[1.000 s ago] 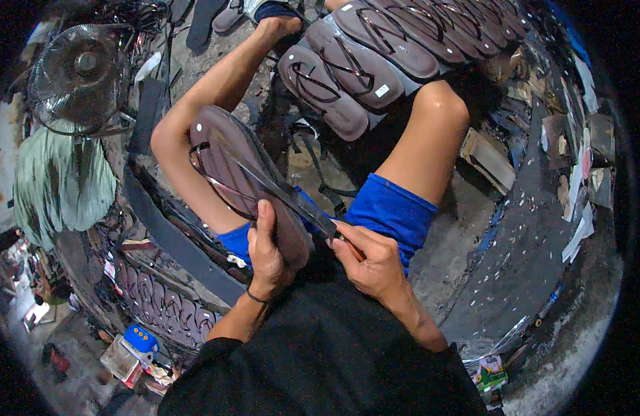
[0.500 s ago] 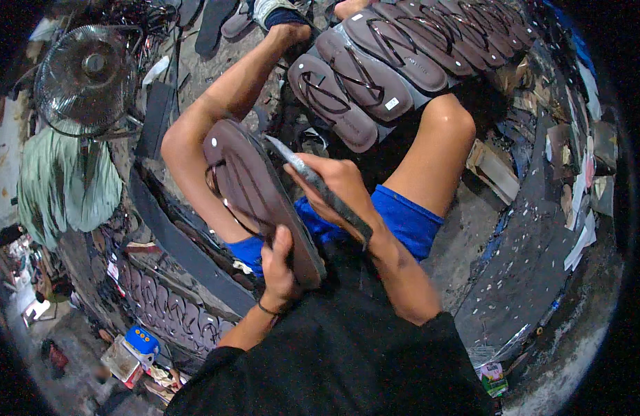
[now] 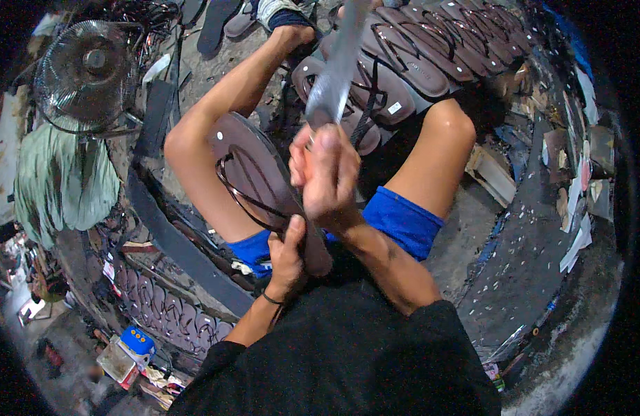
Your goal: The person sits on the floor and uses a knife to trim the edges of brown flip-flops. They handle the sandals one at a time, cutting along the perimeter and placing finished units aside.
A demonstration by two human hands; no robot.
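Note:
Between my legs I hold a brown flip-flop sandal [image 3: 264, 163] tilted with its toe end away from me. It has thin glossy dark straps and a small white oval sticker. My left hand [image 3: 286, 255] grips it near the heel, with the thumb on top by the strap. My right hand [image 3: 327, 173] is closed round a knife [image 3: 336, 80], beside the sandal's right edge. The knife's broad grey blade points up and away and is smeared by motion. Most of its handle is hidden in my fist.
Rows of finished-looking brown sandals [image 3: 417, 52] lie beyond my legs, and more sandals [image 3: 164, 301] lie at lower left. A fan [image 3: 91, 69] and a green cloth [image 3: 66, 180] are at left. Dark sheet material [image 3: 521, 243] and scraps cover the right side.
My right hand has turned, swinging the knife from pointing up-left across the sandal to pointing away over the sandal rows. The sandal has shifted slightly right in my left hand.

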